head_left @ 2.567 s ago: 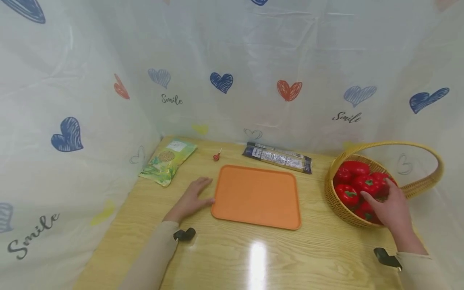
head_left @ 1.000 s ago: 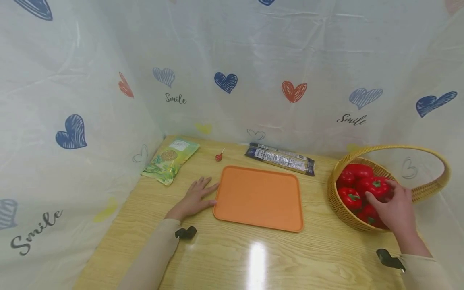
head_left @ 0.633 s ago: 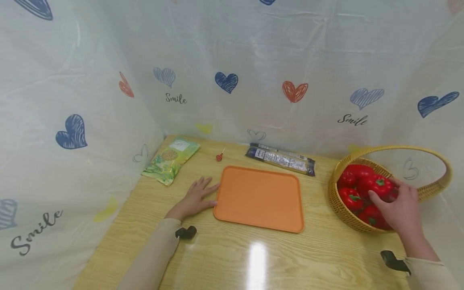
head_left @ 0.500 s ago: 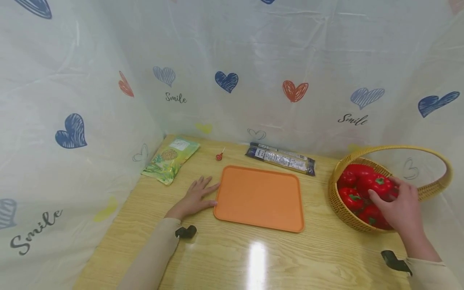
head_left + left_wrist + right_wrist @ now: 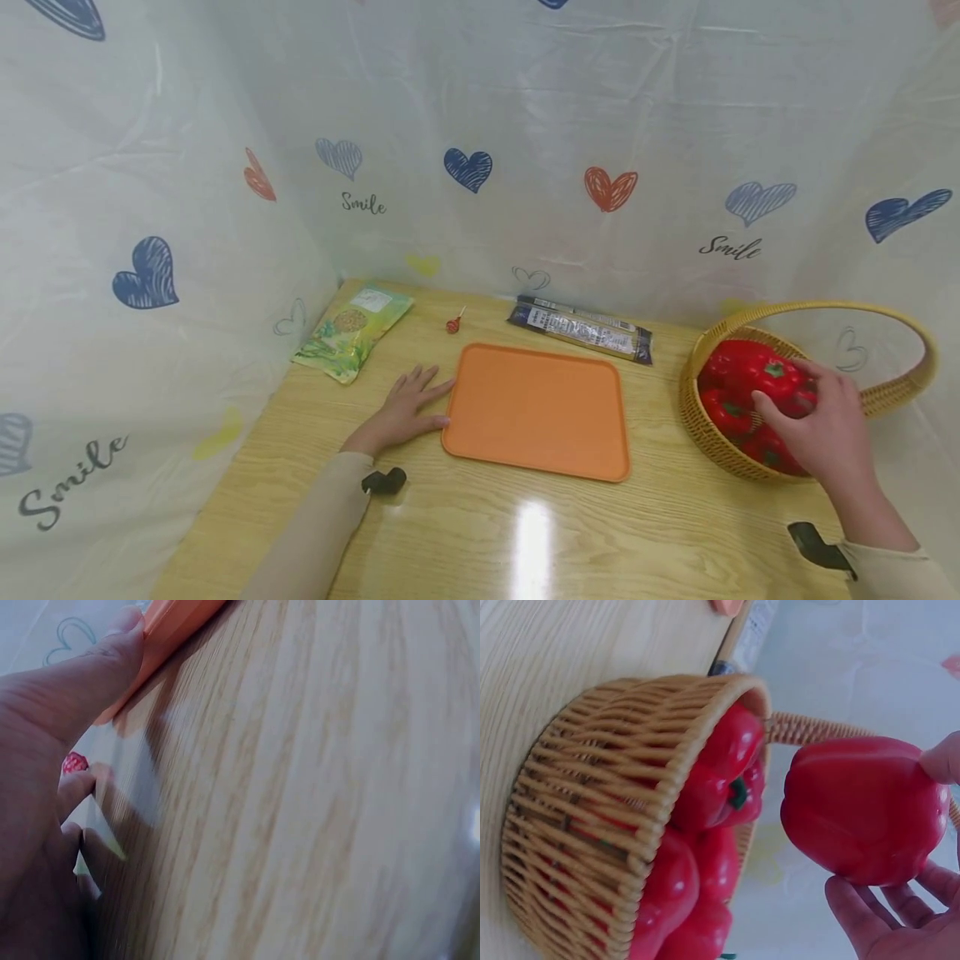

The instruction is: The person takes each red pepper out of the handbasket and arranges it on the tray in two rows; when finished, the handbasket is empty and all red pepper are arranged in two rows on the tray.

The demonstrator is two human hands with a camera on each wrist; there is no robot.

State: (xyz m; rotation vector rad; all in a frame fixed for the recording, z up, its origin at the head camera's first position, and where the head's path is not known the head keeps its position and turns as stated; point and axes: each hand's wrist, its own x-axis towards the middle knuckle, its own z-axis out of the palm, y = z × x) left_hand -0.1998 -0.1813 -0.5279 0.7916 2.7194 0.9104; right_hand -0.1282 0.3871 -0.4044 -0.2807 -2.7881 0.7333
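Note:
My right hand [image 5: 828, 429] grips a red bell pepper [image 5: 862, 810] between thumb and fingers. In the right wrist view that pepper is lifted out of the wicker basket [image 5: 585, 832], apart from the other red peppers [image 5: 705, 795] inside. From the head view it covers part of those peppers. My left hand [image 5: 397, 417] lies with spread, fairly straight fingers on the table, left of the orange tray [image 5: 536, 412]. Its thumb touches the tray's left edge, as the left wrist view also suggests.
A green and yellow bag [image 5: 352, 333] lies at the back left, with a red lollipop [image 5: 453, 325] to its right. Dark-ended long packets [image 5: 581, 327] lie behind the tray. The basket's tall handle [image 5: 825, 307] arches behind the right hand. A patterned curtain [image 5: 540, 233] bounds the table.
My right hand has gone from reaching among the peppers to gripping one, and has just raised it slightly and leftward. The left hand, spread a little more than at first, stays by the tray.

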